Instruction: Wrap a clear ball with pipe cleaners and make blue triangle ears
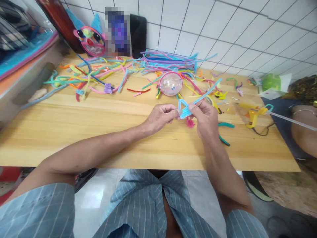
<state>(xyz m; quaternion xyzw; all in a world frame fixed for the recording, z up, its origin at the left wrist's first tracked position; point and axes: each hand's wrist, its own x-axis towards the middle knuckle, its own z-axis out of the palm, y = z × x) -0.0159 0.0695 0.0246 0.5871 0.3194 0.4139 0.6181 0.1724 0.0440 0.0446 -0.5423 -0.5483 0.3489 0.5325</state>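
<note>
Both hands hold a light blue pipe cleaner above the table, folded into several side-by-side strands with a bent loop at the top. My left hand pinches its left end between thumb and fingers. With thumb and fingers closed, my right hand grips the other end, and a long free tail runs up to the right. Just below the folded part lies a small pink coiled piece. Beyond the hands sits a clear round ball with a pink rim.
Bundled pipe cleaners lie along the tiled wall, with loose coloured ones at left. A pink-and-blue craft figure stands beside a dark phone. Teal-handled pliers and a yellow glue gun lie right on the wooden table.
</note>
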